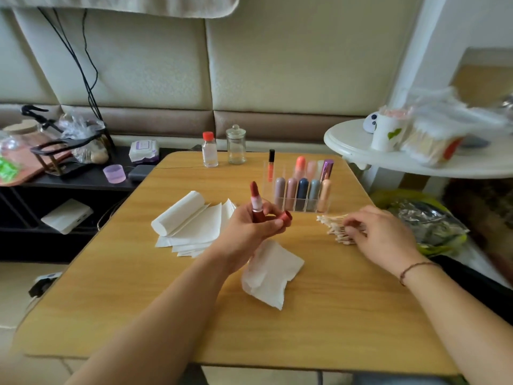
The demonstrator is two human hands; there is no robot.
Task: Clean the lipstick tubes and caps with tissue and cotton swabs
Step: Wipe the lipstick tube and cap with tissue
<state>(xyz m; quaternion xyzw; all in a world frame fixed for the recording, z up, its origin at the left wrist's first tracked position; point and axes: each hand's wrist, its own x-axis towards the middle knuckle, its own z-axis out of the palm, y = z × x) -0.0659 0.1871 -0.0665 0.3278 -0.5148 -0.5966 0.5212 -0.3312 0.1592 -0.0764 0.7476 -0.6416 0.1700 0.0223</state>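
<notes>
Crumpled tissue | left grip clasps lipstick, cap | right grip seemingly pinching swabs

Light wood-grain table fills the centre and bottom of the frame. On it: stack of unrolled tissue left of centre, crumpled tissue sheet at centre, cotton swab pile to the right, clear organizer with capped lipsticks above centre. Red-capped bottle and lidded glass jar stand at the far edge, top centre.
</notes>
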